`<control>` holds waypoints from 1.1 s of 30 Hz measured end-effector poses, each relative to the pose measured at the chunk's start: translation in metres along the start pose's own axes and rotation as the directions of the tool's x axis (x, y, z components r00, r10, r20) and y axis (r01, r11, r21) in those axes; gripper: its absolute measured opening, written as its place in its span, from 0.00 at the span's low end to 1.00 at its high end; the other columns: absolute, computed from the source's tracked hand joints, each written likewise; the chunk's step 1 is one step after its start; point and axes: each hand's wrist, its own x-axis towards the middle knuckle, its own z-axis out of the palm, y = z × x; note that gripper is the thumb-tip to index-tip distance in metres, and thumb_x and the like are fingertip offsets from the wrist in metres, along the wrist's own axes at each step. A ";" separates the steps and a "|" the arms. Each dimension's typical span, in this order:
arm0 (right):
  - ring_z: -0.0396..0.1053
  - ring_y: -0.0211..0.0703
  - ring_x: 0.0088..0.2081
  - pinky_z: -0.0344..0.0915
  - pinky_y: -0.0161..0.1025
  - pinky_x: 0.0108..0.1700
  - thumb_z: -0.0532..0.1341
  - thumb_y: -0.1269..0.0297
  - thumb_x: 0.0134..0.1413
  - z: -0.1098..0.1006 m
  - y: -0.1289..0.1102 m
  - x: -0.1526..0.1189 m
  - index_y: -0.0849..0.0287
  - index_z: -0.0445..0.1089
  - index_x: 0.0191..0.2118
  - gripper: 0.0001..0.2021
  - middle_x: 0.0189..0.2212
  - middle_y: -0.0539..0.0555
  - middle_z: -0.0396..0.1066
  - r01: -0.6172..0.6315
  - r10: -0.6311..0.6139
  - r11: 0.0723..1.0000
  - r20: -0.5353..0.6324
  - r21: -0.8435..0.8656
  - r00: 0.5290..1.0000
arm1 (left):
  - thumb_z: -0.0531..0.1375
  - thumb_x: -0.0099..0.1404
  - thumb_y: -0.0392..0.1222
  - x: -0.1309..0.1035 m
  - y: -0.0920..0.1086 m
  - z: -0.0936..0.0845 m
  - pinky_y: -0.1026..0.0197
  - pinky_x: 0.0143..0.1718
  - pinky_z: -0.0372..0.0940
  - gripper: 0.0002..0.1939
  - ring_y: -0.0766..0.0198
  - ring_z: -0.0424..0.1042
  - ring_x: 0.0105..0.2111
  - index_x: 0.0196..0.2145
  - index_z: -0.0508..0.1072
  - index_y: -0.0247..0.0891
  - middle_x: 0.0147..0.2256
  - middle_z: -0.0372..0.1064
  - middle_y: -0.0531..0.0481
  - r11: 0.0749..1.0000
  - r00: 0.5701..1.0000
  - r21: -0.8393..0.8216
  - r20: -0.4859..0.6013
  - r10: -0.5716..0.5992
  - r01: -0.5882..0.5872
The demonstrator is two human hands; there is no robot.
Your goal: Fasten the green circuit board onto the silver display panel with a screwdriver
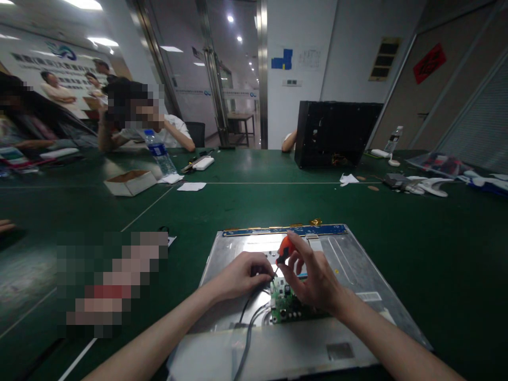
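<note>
My right hand (313,272) grips a small screwdriver (284,250) with an orange and black handle, its thin shaft pointing down and left. The fingers of my left hand (246,272) are pinched together beside the shaft's lower end; what lies between them is hidden. Below both hands, a green circuit board (282,307) sits on the metal back of a flat display panel (341,264). A grey cable (248,341) runs from near the board's left side toward me. Along the panel's far edge lies a narrow blue circuit strip (257,232).
A small open box (130,184) and a water bottle (157,151) stand at the far left. Toward the back right is a black monitor-like case (337,135). Loose parts (416,184) lie farther right. A person (174,129) sits across the green table (190,211).
</note>
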 end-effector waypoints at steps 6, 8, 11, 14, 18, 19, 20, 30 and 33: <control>0.69 0.36 0.24 0.66 0.34 0.21 0.55 0.73 0.60 0.000 -0.001 0.001 0.58 0.41 0.68 0.33 0.38 0.57 0.73 -0.007 0.007 1.000 0.005 0.009 1.000 | 0.59 0.62 0.35 0.000 0.000 0.000 0.63 0.34 0.61 0.04 0.63 0.67 0.31 0.33 0.75 0.36 0.30 0.70 0.51 1.000 1.000 -0.007 -0.001 -0.003 0.003; 0.68 0.35 0.23 0.65 0.33 0.21 0.56 0.72 0.61 0.000 0.000 0.001 0.57 0.42 0.67 0.33 0.36 0.55 0.73 0.002 -0.002 1.000 -0.005 0.009 1.000 | 0.59 0.62 0.34 0.000 0.001 0.000 0.63 0.34 0.61 0.04 0.63 0.67 0.31 0.33 0.75 0.36 0.30 0.70 0.51 1.000 1.000 -0.002 -0.010 -0.001 0.001; 0.67 0.35 0.22 0.64 0.33 0.20 0.57 0.70 0.61 0.000 0.001 0.001 0.55 0.42 0.67 0.32 0.34 0.53 0.72 0.008 -0.008 1.000 -0.022 -0.008 1.000 | 0.59 0.62 0.34 0.001 0.002 0.000 0.63 0.34 0.60 0.04 0.63 0.67 0.31 0.33 0.75 0.36 0.29 0.70 0.52 1.000 1.000 0.000 -0.016 0.010 -0.010; 0.67 0.35 0.22 0.64 0.33 0.21 0.58 0.69 0.61 0.001 0.001 0.001 0.54 0.43 0.67 0.32 0.34 0.52 0.72 0.003 -0.003 1.000 -0.021 -0.012 1.000 | 0.60 0.62 0.34 0.001 0.002 0.000 0.63 0.34 0.60 0.03 0.64 0.66 0.30 0.32 0.75 0.36 0.29 0.69 0.53 1.000 1.000 -0.005 -0.014 0.014 -0.014; 0.67 0.35 0.23 0.65 0.33 0.21 0.57 0.71 0.60 0.000 -0.001 0.000 0.57 0.42 0.67 0.33 0.34 0.53 0.73 -0.004 0.004 1.000 -0.009 0.003 1.000 | 0.59 0.63 0.35 0.000 0.002 0.000 0.62 0.35 0.61 0.04 0.63 0.68 0.32 0.34 0.75 0.36 0.31 0.71 0.51 1.000 1.000 -0.032 0.004 0.001 0.000; 0.68 0.36 0.23 0.66 0.33 0.21 0.56 0.72 0.60 0.000 -0.002 0.001 0.58 0.41 0.68 0.34 0.35 0.55 0.73 -0.006 0.006 1.000 -0.002 0.006 1.000 | 0.59 0.63 0.35 0.000 0.003 0.000 0.62 0.35 0.61 0.04 0.63 0.68 0.32 0.34 0.75 0.36 0.31 0.71 0.51 0.999 1.000 -0.035 0.004 -0.005 0.005; 0.69 0.36 0.23 0.66 0.34 0.21 0.55 0.73 0.60 -0.001 -0.002 0.001 0.59 0.40 0.68 0.34 0.36 0.56 0.73 -0.006 0.005 1.000 0.005 0.010 1.000 | 0.59 0.62 0.35 0.000 0.003 0.000 0.62 0.35 0.61 0.04 0.63 0.68 0.32 0.34 0.76 0.36 0.31 0.71 0.51 0.999 1.000 -0.035 0.002 -0.012 0.012; 0.67 0.36 0.23 0.64 0.33 0.20 0.56 0.72 0.60 0.000 -0.002 0.001 0.56 0.41 0.67 0.33 0.36 0.55 0.72 0.005 -0.005 1.000 -0.012 0.012 1.000 | 0.59 0.62 0.35 0.000 0.004 0.000 0.63 0.34 0.61 0.04 0.62 0.67 0.32 0.32 0.75 0.36 0.30 0.70 0.51 1.000 1.000 -0.014 -0.010 -0.009 0.009; 0.67 0.36 0.23 0.64 0.33 0.20 0.57 0.71 0.61 0.001 0.000 0.000 0.56 0.42 0.67 0.33 0.36 0.54 0.71 0.012 -0.012 1.000 -0.019 0.009 1.000 | 0.59 0.62 0.35 0.000 0.002 0.000 0.63 0.34 0.60 0.04 0.63 0.66 0.31 0.32 0.75 0.36 0.29 0.69 0.52 1.000 1.000 -0.010 -0.015 0.004 -0.005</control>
